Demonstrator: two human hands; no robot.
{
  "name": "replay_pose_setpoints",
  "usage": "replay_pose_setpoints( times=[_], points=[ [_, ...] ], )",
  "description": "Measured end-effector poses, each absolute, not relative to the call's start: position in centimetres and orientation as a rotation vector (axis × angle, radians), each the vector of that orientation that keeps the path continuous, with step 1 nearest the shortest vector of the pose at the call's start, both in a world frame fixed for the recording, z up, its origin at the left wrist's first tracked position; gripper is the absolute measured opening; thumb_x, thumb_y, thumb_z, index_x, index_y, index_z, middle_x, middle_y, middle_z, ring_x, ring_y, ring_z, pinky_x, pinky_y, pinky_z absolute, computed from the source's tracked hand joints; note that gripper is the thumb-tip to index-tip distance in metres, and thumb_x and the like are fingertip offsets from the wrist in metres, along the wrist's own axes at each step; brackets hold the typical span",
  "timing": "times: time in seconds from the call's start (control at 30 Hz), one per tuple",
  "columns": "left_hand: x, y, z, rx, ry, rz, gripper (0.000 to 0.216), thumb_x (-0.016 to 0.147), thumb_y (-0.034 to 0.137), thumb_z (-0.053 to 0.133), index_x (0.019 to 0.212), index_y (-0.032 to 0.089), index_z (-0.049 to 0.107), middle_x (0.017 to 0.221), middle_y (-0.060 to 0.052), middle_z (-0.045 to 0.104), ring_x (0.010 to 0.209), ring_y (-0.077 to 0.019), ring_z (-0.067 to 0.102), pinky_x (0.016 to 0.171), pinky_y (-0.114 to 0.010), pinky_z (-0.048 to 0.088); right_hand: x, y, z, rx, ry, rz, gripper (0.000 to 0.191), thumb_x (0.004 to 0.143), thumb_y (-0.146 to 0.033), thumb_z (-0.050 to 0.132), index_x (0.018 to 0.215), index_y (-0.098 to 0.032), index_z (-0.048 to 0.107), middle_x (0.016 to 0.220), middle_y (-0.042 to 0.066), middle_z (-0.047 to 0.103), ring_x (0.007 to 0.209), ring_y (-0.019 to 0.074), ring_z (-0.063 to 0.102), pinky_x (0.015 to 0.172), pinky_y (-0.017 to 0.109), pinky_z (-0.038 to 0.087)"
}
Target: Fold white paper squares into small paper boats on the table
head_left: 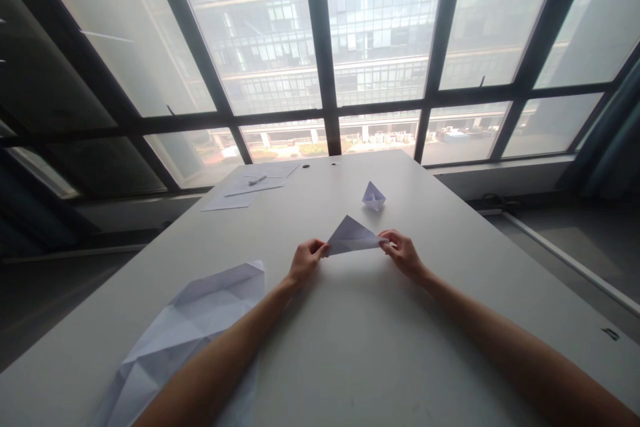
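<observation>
A sheet of white paper folded into a triangle is held up just above the table, its peak pointing away from me. My left hand pinches its left corner between thumb and fingers. At the right corner, my right hand has the same kind of pinch. Just beyond the triangle stands a small folded paper boat, touched by neither hand. A large creased sheet of paper lies at the left, partly hidden under my left forearm.
Flat paper sheets lie at the far left of the white table, with a pen on top. A round cable hole sits near the far edge. Large framed windows rise behind the table.
</observation>
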State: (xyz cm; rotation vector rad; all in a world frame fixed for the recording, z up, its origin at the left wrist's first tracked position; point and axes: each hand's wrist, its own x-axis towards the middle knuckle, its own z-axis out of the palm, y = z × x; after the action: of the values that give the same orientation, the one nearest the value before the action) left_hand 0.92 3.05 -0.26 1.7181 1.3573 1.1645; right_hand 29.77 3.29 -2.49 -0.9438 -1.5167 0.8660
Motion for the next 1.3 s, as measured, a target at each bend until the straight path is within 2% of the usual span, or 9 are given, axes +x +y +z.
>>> replay_pose_setpoints(
  times=[0.27,0.57,0.67,0.77,0.83,0.9,1.1,1.3],
  points=[
    [0.75,3.18,-0.48,1.713,1.336,1.174,0.032,0.082,0.046,0.064,0.076,0.016,0.069,0.072,-0.004,0.069,0.069,-0.0191,0.062,0.066,-0.027,0.045,29.60,3.35,-2.73,-1.022,-1.609,0.845,0.023,0.085,-0.036,0.062,0.080,-0.015,0.069,0.092,0.007,0.062,0.074,0.0161,0.056,0.059,0.025,0.045],
    [1.05,2.86,-0.07,1.720,1.334,1.186,0.029,0.080,0.045,0.066,0.077,0.016,0.069,0.071,-0.003,0.068,0.069,-0.0185,0.060,0.065,-0.027,0.045,29.60,3.61,-2.79,-1.035,-1.652,0.804,0.028,0.086,-0.038,0.057,0.078,-0.015,0.071,0.087,0.007,0.064,0.072,0.0165,0.058,0.059,0.026,0.044],
    [1.03,2.87,-0.13,1.721,1.341,1.178,0.030,0.081,0.045,0.065,0.077,0.016,0.069,0.072,-0.003,0.068,0.070,-0.0186,0.060,0.065,-0.027,0.045,29.53,3.59,-2.79,-1.046,-1.644,0.785,0.027,0.086,-0.036,0.056,0.077,-0.016,0.070,0.080,0.005,0.063,0.067,0.0153,0.055,0.057,0.026,0.042],
    [0.97,2.95,-0.25,1.733,1.341,1.169,0.030,0.081,0.046,0.065,0.078,0.016,0.069,0.073,-0.004,0.069,0.071,-0.0190,0.061,0.067,-0.028,0.045,29.46,3.57,-2.82,-1.048,-1.535,0.837,0.025,0.084,-0.034,0.056,0.097,-0.016,0.067,0.068,0.000,0.057,0.058,0.0138,0.052,0.052,0.026,0.040],
    [0.96,2.98,-0.29,1.746,1.339,1.163,0.030,0.081,0.046,0.065,0.078,0.016,0.069,0.074,-0.004,0.069,0.072,-0.0194,0.062,0.068,-0.028,0.046,29.46,3.58,-2.78,-1.020,-1.449,0.882,0.035,0.081,-0.031,0.058,0.112,-0.016,0.061,0.066,-0.003,0.056,0.055,0.0133,0.052,0.050,0.025,0.041],
    [0.97,2.99,-0.30,1.755,1.340,1.159,0.031,0.081,0.047,0.065,0.078,0.016,0.069,0.074,-0.004,0.069,0.072,-0.0198,0.062,0.069,-0.029,0.046,29.51,3.60,-2.67,-0.998,-1.398,0.915,0.041,0.080,-0.031,0.059,0.118,-0.017,0.056,0.065,-0.004,0.056,0.054,0.0128,0.052,0.049,0.025,0.041],
    [0.95,3.04,-0.37,1.767,1.329,1.157,0.033,0.081,0.048,0.066,0.078,0.016,0.070,0.073,-0.004,0.070,0.071,-0.0198,0.062,0.068,-0.029,0.047,29.79,3.68,-2.43,-1.034,-1.280,0.984,0.039,0.081,-0.038,0.060,0.113,-0.018,0.052,0.060,-0.005,0.060,0.048,0.0136,0.054,0.046,0.025,0.042],
    [0.97,3.08,-0.39,1.742,1.325,1.183,0.034,0.080,0.049,0.067,0.078,0.016,0.070,0.073,-0.004,0.070,0.071,-0.0193,0.063,0.068,-0.029,0.047,29.93,3.87,-2.70,-1.065,-1.326,0.973,0.029,0.081,-0.046,0.062,0.088,-0.018,0.059,0.062,0.000,0.062,0.052,0.0152,0.058,0.051,0.027,0.046]
  ],
)
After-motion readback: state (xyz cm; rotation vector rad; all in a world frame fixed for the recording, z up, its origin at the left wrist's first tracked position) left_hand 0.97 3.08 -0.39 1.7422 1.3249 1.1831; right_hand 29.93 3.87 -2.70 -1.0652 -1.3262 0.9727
